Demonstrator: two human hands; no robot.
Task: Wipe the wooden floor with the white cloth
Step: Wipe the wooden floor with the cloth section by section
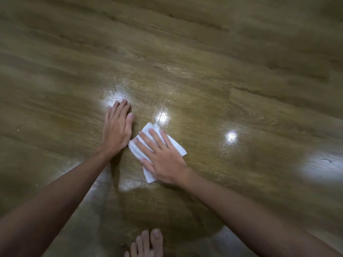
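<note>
Bare toes [146, 243] nearest — right hand [163, 154], fingers straight, presses white cloth [178, 147]; left hand [117, 128] flat on wooden floor [204, 80].

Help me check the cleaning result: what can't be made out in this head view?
- Floor under the white cloth: covered by cloth and right hand.
- Floor under the left hand: hidden by the flat palm.
- Outer wooden floor: blurred, so dust cannot be judged.
- Small specks at left: too small to identify.
- Foot: cut off by the bottom edge.
</note>
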